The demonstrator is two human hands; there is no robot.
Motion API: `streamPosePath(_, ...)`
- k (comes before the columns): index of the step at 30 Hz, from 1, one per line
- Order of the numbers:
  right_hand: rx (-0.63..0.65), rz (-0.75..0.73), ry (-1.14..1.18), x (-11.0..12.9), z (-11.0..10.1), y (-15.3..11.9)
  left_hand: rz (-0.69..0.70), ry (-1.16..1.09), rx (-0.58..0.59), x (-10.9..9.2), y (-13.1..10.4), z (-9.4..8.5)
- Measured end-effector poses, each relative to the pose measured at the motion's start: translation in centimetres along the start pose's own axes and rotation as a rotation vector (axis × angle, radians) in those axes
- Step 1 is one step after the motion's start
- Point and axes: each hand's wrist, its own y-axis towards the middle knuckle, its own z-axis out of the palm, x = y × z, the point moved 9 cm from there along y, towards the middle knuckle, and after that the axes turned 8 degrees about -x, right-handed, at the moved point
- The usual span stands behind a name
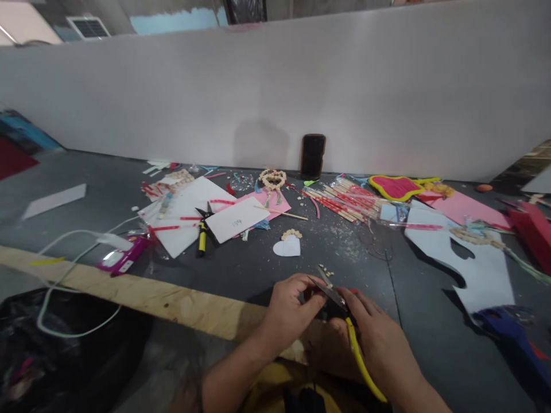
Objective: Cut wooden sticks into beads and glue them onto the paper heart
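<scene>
My right hand [379,332] is closed around yellow-handled scissors [361,364], whose metal blades are apart and point up and left. Opposite it, my left hand [288,310] pinches something too small to make out, right at the blades. A bit of red shows by my right fingers. Small pale chips [328,272] lie on the dark table just beyond the blade tips. Farther off is a white paper heart [287,246], with a short row of pale wooden pieces [291,234] along its upper edge.
A phone [313,156] leans on the white partition [181,103]. Wrapped red-and-cream sticks [340,198], yellow-black pliers [202,238], a white card [236,219], cut white paper [486,269] and a magenta glue gun [124,256] with a cable lie around. A black bag [86,350] sits below left.
</scene>
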Motion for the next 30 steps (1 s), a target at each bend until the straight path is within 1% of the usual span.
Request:
streamPosePath(5,0.046,0.002,0.039,0.0,0.7,-0.5,0.098,0.067,-0.048,-1.0,0.0,-0.3)
streamPosePath(9,0.034,-0.021,0.048,0.2,0.7,-0.6,0.111,0.08,-0.03,-1.2,-0.1,-0.1)
streamPosePath(14,0.011,-0.036,0.019,0.2,0.4,-0.6,0.025,0.039,-0.003,-0.6,0.0,0.1)
streamPosePath(19,-0.009,-0.022,-0.043,0.0,0.2,-0.6,-0.019,0.001,0.043,-0.6,0.0,0.5)
streamPosePath(25,-0.069,-0.066,-0.006,0.4,-0.6,-0.2,-0.136,-0.089,0.044,0.6,-0.2,1.0)
streamPosePath(30,-0.07,-0.065,-0.009,0.3,-0.7,0.2,-0.154,-0.155,0.035,1.2,-0.2,1.1)
